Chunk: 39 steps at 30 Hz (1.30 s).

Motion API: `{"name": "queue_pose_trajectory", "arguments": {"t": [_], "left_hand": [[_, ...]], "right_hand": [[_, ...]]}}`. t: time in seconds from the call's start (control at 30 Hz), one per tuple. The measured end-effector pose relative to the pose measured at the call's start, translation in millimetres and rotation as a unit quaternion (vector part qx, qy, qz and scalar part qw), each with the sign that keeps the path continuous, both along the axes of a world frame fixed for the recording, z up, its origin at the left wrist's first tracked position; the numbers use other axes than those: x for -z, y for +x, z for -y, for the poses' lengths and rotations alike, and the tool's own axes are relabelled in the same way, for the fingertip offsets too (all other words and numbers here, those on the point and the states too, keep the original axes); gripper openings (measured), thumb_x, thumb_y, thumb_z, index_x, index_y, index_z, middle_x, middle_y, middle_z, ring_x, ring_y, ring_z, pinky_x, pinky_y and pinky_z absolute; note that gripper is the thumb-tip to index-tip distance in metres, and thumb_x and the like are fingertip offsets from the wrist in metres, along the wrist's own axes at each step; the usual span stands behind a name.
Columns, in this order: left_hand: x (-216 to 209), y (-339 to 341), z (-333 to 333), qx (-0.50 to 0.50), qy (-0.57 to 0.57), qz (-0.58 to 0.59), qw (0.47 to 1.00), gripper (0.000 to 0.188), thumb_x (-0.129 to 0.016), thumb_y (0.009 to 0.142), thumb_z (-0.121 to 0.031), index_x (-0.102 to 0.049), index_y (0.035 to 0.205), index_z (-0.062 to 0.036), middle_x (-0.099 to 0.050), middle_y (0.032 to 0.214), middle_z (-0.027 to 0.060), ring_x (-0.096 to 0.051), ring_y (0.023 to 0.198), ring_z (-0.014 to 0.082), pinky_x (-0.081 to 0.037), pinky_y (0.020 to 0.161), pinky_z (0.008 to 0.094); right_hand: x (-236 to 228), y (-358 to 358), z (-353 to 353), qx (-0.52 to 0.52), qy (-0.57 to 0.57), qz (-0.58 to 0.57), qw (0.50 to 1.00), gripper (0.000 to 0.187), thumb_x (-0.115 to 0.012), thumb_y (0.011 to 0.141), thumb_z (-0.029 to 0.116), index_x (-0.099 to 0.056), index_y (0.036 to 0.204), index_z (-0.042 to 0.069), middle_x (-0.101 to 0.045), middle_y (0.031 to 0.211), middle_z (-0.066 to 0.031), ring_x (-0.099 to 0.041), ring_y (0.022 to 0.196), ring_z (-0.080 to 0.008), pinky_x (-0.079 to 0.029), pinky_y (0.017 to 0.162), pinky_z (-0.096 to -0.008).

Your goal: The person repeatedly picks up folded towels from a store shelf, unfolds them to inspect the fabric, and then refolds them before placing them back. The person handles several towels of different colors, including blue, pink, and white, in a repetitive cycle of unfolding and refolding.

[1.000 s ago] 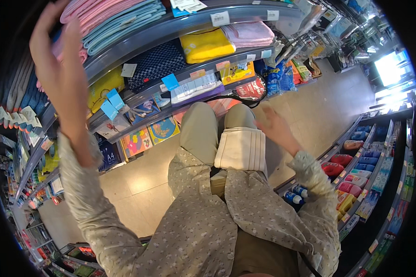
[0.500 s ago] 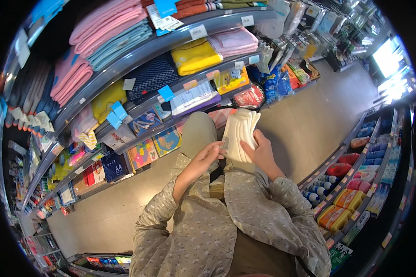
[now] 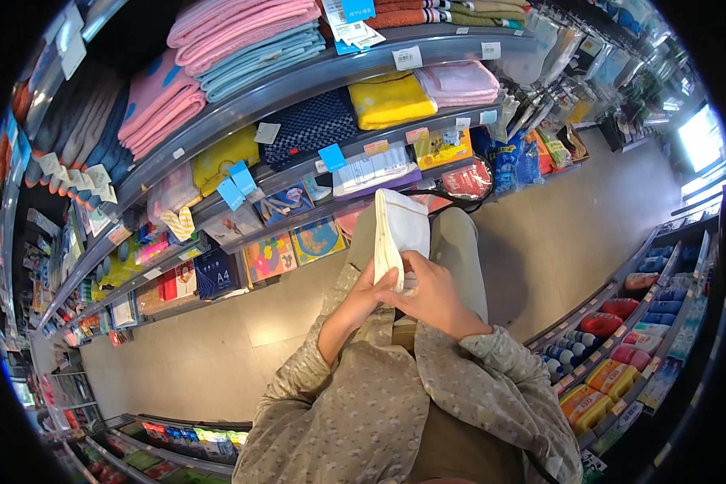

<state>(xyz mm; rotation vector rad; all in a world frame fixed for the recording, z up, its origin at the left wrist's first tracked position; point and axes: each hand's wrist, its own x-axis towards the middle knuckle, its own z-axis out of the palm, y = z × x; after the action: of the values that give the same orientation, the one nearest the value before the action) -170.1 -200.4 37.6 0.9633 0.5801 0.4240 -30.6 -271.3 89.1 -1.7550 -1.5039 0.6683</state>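
In front of my lap, a folded white cloth (image 3: pixel 405 222) stands upright, its layered edge turned to the left and a line of stitching running along its top. My left hand (image 3: pixel 361 305) grips the lower left corner, thumb pressed on the layers. Fingers of my right hand (image 3: pixel 434 297) close round the bottom edge, with the thumb reaching across toward the left thumb. The two hands meet below the cloth. Part of each hand's fingers is hidden behind it.
A shelf ahead holds stacked pink towels (image 3: pixel 242 32), a yellow folded towel (image 3: pixel 391 101) and a navy checked towel (image 3: pixel 310 129). Below lie picture books (image 3: pixel 319 239). Bottles and yellow packs (image 3: pixel 611 377) fill a shelf on the right. Tiled floor (image 3: pixel 218 347) runs between.
The cloth has turned from a fanned, slanted position to a neater upright one. My hands have come together at its lower edge. The shelves have shifted rightward in view.
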Motion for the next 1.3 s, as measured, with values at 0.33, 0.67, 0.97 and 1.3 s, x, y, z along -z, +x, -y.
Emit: {"name": "queue_pose_trajectory", "arguments": {"t": [0.33, 0.67, 0.97, 1.3], "left_hand": [[7.5, -25.2, -36.9, 0.051, 0.125, -0.018, 0.991, 0.102, -0.076, 0.075, -0.008, -0.005, 0.148, -0.0034, -0.026, 0.147, 0.0121, -0.030, 0.133, 0.0202, -0.029, 0.107, 0.0337], [24.1, -64.5, -52.2, -0.198, 0.257, -0.204, 0.924, 0.033, -0.063, 0.088, -0.015, -0.059, 0.116, 0.0025, -0.060, 0.112, 0.0105, -0.057, 0.101, 0.0179, -0.044, 0.089, 0.0287], [5.6, -24.7, -38.9, -0.172, 0.434, -0.193, 0.863, 0.035, -0.059, 0.068, 0.005, -0.067, 0.100, -0.0053, -0.061, 0.088, 0.0117, -0.059, 0.084, 0.0271, -0.046, 0.073, 0.0330], [-47.9, 30.7, -84.5, -0.275, 0.517, -0.118, 0.802, 0.018, -0.056, 0.078, 0.003, -0.064, 0.093, -0.0032, -0.059, 0.077, 0.0076, -0.056, 0.067, 0.0188, -0.044, 0.061, 0.0300]], "right_hand": [[58.6, 19.7, -31.2, 0.007, -0.044, -0.445, 0.894, 0.027, -0.061, 0.091, 0.015, -0.059, 0.111, -0.003, -0.065, 0.095, -0.0024, -0.058, 0.082, -0.0057, -0.049, 0.070, -0.0239], [28.1, 73.4, -16.3, 0.127, -0.010, -0.484, 0.866, 0.024, -0.060, 0.092, 0.014, -0.061, 0.110, -0.001, -0.067, 0.095, -0.0031, -0.061, 0.081, -0.0065, -0.049, 0.072, -0.0214], [125.1, 120.6, 42.0, 0.147, -0.109, -0.329, 0.926, 0.020, -0.062, 0.091, 0.016, -0.062, 0.098, -0.002, -0.063, 0.083, 0.0014, -0.054, 0.071, -0.0026, -0.045, 0.063, -0.0199], [72.3, 145.1, 47.1, 0.196, -0.042, -0.278, 0.940, 0.014, -0.063, 0.088, 0.009, -0.061, 0.098, 0.000, -0.063, 0.084, 0.0018, -0.055, 0.073, -0.0035, -0.045, 0.063, -0.0200]]}}
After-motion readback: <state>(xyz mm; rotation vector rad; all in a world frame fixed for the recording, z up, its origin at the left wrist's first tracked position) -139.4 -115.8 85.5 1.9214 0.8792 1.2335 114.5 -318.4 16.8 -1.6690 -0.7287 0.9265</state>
